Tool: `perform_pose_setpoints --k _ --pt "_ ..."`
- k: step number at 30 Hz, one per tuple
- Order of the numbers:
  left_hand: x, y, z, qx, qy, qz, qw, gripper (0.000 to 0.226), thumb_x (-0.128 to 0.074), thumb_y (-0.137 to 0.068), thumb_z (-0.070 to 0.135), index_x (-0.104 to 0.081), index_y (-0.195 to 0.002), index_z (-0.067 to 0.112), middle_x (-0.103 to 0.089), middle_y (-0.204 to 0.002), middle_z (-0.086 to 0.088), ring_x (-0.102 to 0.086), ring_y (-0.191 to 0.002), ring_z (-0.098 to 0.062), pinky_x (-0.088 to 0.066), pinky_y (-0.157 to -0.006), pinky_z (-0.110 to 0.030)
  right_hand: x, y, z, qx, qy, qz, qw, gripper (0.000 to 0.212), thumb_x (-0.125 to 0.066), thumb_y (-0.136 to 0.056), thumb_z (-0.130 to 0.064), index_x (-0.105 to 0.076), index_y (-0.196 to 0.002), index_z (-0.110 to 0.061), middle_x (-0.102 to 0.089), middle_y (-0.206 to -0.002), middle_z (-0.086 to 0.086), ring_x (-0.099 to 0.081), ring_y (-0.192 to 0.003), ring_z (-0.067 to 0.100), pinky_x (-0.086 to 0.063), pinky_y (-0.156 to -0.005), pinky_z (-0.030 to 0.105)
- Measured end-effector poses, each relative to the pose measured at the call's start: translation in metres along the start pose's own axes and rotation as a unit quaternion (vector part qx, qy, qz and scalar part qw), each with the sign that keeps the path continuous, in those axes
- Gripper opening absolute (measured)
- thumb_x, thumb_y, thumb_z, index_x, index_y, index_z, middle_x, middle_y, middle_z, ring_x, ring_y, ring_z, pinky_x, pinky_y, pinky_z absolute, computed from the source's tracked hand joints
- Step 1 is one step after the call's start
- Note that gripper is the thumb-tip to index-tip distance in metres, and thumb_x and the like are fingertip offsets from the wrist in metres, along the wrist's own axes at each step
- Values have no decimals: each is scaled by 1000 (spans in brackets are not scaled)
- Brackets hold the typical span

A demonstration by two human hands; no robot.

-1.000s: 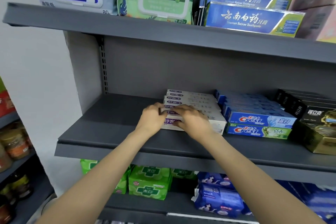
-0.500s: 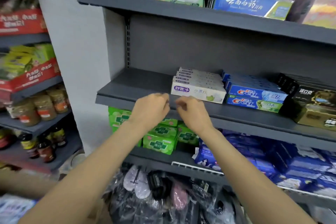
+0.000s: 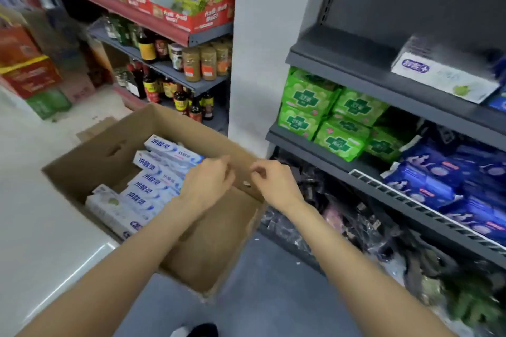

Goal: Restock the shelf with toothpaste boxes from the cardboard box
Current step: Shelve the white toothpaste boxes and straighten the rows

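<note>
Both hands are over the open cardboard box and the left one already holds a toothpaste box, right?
Not quite. In the head view both hands are over the open cardboard box, but the left hand holds nothing; its fingers are loosely curled above the toothpaste boxes lying inside. The right hand holds nothing either.

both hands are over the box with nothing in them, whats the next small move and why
Probably lower the left hand onto the top toothpaste boxes in the cardboard box and take a grip. Both it and the right hand hang loosely curled and hold nothing, and the left is right above the stack.
</note>
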State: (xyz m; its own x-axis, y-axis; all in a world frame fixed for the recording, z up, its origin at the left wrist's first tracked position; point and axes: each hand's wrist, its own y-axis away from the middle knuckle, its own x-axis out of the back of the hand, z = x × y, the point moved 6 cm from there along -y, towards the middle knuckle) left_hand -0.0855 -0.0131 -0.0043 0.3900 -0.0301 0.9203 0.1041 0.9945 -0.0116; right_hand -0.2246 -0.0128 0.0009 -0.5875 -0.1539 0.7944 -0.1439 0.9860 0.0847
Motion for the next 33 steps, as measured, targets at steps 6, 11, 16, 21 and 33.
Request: perform_pose_setpoints --k 6,11,16,21,33 --pt "-16 15 -147 89 -61 -142 984 29 -45 -94 26 -51 -120 15 -60 -117 -8 -54 -109 -29 -45 -81 -37 -116 -20 -57 -5 3 -82 997 25 -54 -84 -9 -70 -104 -12 -67 -108 12 -60 -104 27 -44 -88 31" --pt "-38 5 -235 68 -186 -338 920 52 -56 -92 33 -38 -138 17 -46 -137 -11 -44 -126 -30 -40 -101 -41 -198 -34 -77 -79 -7 -148 986 35 -55 -90 -14 -58 -124 -6 -60 -124 15 -54 -116 28 -35 -91 27" --pt "-47 -2 -277 16 -238 -437 867 70 -73 -79 32 -37 -138 18 -46 -137 -12 -44 -125 -30 -43 -96 -38 -267 -39 -89 -134 -43 -226 964 50 -61 -90 -26 -46 -134 -9 -51 -136 11 -47 -125 26 -37 -95 29" --pt "-57 -6 -299 3 -222 -478 850 73 -71 -83 28 -32 -144 23 -41 -145 -7 -42 -129 -27 -39 -99 -34 -312 -42 -103 -159 -26 -312 936 60 -71 -82 -30 -47 -134 -12 -52 -136 8 -47 -124 26 -38 -90 27" --pt "-50 -36 -296 12 -109 -297 948 80 -71 -82 24 -21 -143 13 -31 -143 -16 -41 -126 -33 -38 -99 -46 -262 -53 -60 -249 -19 -203 947 35 -74 -72 -31 -51 -91 -14 -59 -89 0 -57 -76 15 -41 -53 25"
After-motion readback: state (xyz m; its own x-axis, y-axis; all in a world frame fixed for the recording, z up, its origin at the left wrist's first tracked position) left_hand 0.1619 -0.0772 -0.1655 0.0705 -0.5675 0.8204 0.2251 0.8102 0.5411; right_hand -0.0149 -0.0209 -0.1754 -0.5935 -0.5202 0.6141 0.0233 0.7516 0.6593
